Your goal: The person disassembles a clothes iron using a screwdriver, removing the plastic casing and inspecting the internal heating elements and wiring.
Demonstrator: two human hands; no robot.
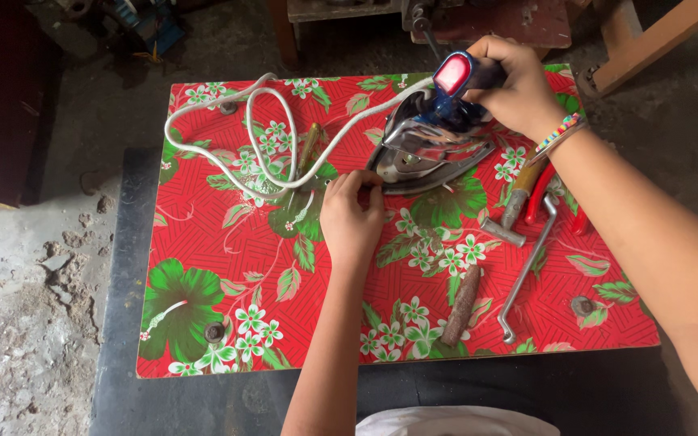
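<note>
A chrome clothes iron [426, 145] with a dark blue handle and a red end lies tilted on a small table covered in red flowered cloth [220, 242]. My right hand [510, 85] grips the handle from above, a beaded bracelet on its wrist. My left hand [353, 214] rests on the cloth with its fingertips touching the iron's front tip, nothing held in it. The iron's white cord [236, 137] loops over the table's far left part.
To the right of the iron lie a hammer [515, 206], red-handled pliers [539, 194] and a bent metal rod [527, 270]. A rusty file-like tool [462, 305] lies near the front. A screwdriver [309, 149] sits under the cord. Wooden furniture stands behind; the floor is rough concrete.
</note>
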